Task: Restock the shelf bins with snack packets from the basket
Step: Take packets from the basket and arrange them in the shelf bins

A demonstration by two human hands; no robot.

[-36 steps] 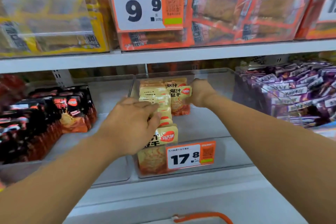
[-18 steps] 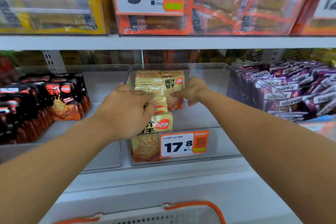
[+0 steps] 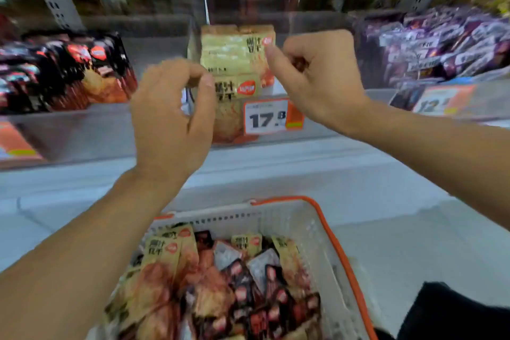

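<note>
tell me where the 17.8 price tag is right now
In the head view the 17.8 price tag sits at centre, on the front of the clear bin of yellow packets, just below the right hand.

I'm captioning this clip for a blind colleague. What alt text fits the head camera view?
Two bare hands, left hand and right hand, hover with loosely curled fingers, holding nothing, in front of a clear shelf bin of yellow snack packets with a 17.8 price tag. Below, a white basket with orange handle holds yellow and black packets. The picture is blurred.
</note>
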